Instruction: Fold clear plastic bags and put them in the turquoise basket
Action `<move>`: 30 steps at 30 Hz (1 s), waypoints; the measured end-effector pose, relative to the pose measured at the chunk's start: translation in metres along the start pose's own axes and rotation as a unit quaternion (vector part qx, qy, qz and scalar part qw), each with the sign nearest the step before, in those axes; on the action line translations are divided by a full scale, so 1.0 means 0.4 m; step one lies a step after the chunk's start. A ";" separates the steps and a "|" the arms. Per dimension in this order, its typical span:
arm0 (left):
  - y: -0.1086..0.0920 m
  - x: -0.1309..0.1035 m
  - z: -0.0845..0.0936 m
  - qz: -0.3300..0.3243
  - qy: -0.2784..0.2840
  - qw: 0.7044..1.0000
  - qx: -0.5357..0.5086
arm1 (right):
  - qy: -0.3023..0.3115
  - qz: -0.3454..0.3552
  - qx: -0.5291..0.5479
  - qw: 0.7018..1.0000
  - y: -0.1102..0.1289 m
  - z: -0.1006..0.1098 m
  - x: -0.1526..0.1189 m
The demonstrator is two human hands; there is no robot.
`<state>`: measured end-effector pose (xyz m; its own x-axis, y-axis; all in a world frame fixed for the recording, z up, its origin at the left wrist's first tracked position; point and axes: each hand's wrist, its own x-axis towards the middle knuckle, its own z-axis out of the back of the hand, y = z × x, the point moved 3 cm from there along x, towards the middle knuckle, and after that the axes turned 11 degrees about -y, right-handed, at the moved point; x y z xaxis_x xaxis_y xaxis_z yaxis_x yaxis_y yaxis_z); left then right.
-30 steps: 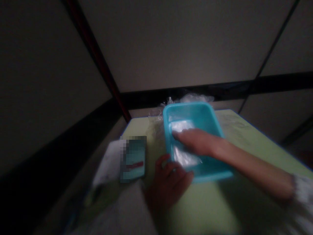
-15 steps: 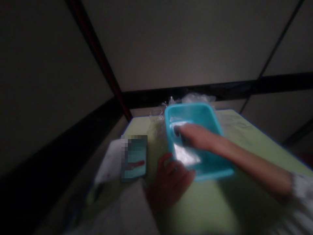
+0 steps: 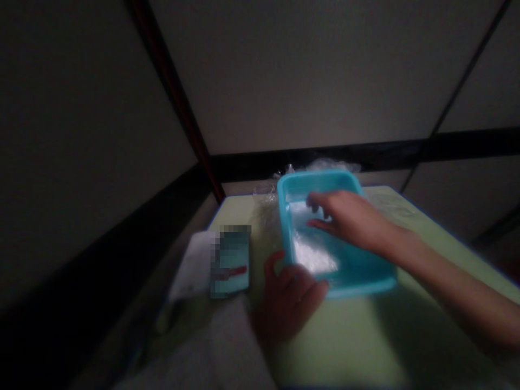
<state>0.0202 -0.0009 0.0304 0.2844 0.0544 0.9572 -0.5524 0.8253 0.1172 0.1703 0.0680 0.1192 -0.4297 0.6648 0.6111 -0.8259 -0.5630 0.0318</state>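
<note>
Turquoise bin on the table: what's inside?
What looks like shiny plastic on the floor of the turquoise bin. The right hand hides part of that floor, the left hand the near-left corner; anything beneath them can't be seen.

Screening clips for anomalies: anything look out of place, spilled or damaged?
Blocky pixelation covers part of the flat item left of the turquoise bin, likely image masking. Crumpled clear plastic lies behind and left of the bin, looking like stray wrapping. No spill or damage visible, though the frame is dim and blurred.
</note>
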 end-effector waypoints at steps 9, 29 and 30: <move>0.086 0.056 0.008 0.055 -0.070 0.990 0.114 | -0.393 -0.071 0.080 0.913 -0.089 0.073 -0.116; 0.407 0.017 -0.130 0.310 0.013 0.918 0.246 | -0.026 -0.006 0.000 1.000 -0.131 -0.143 -0.191; 0.410 0.013 -0.135 0.311 0.018 0.918 0.245 | -0.013 -0.001 -0.007 1.000 -0.124 -0.143 -0.190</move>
<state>-0.0266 0.1651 0.0401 -0.1849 0.4553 0.8709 -0.9007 0.2759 -0.3355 0.2232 0.0735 0.0258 -0.4192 0.6521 0.6317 -0.8317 -0.5548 0.0207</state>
